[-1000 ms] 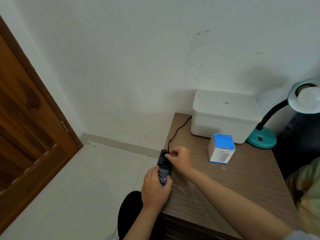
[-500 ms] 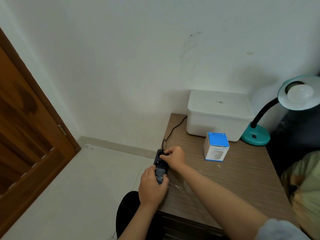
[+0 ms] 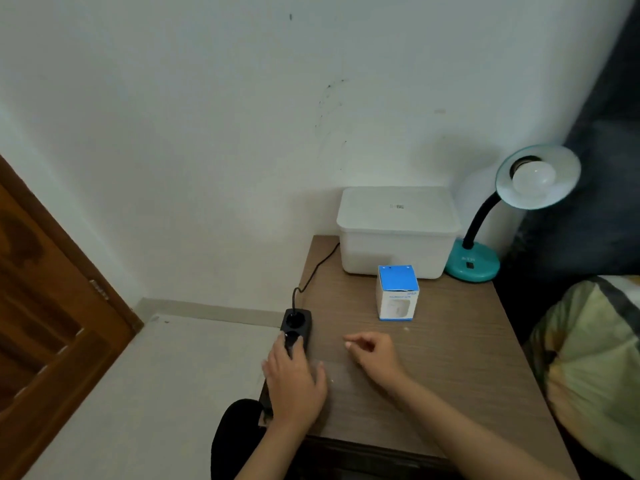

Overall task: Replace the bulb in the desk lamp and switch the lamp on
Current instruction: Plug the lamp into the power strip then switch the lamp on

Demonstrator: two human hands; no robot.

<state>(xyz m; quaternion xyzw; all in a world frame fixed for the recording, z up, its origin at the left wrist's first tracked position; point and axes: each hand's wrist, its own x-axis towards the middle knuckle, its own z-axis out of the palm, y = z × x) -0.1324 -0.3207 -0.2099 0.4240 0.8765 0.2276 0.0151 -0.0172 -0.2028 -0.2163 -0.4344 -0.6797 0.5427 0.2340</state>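
The left hand [image 3: 294,382] rests flat on the black power strip [image 3: 296,329] at the counter [image 3: 450,358] edge, fingers loosely spread. The right hand [image 3: 372,353] hovers empty, fingers loosely curled. The bulb [image 3: 533,178] sits unlit in the lamp [image 3: 512,216]

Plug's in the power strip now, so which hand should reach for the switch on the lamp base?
Probably the right hand: it is free above the table, nearer the lamp base; the left hand rests on the power strip.

Beyond the right hand [image 3: 375,358], against the wall, we find a white lidded plastic box [image 3: 398,233] on the wooden nightstand [image 3: 467,341]. Far left of the left hand [image 3: 294,382] we note a brown wooden door [image 3: 41,323]. Right of the right hand lies patterned bedding [image 3: 588,358].
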